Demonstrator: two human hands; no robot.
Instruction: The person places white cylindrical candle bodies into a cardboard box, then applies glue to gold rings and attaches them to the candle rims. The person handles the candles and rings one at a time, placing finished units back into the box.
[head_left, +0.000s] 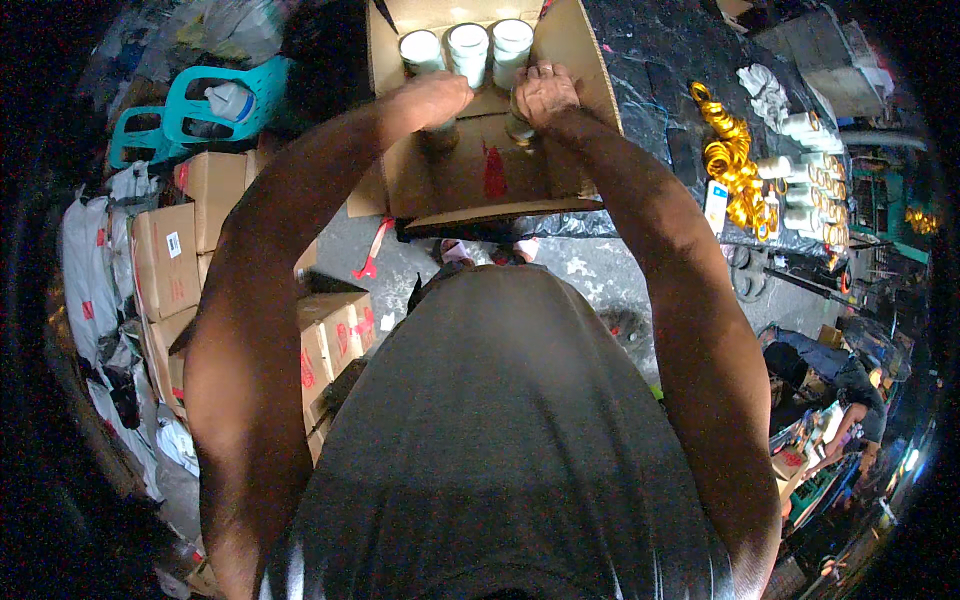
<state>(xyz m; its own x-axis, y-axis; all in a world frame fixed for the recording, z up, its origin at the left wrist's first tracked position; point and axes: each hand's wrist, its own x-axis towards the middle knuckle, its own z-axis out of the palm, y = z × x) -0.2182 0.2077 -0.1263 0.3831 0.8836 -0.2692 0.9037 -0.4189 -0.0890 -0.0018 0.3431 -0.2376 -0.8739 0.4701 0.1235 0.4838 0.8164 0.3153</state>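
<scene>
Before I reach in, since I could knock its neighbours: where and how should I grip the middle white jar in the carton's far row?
Probably around its upper body, just below the rim, coming from above: the middle white jar appears upright in the open carton, flanked by the left jar and right jar.

A teal chair (268, 85) is located at upper left; a white bottle (230, 102) rests on it. Below, stacked cartons (165, 265) stand beside pale sacks (88, 275). A red strip (370, 265) lies on the grey floor (590, 262). A co-worker (856, 395) in dark clothing is positioned at far right.
</scene>
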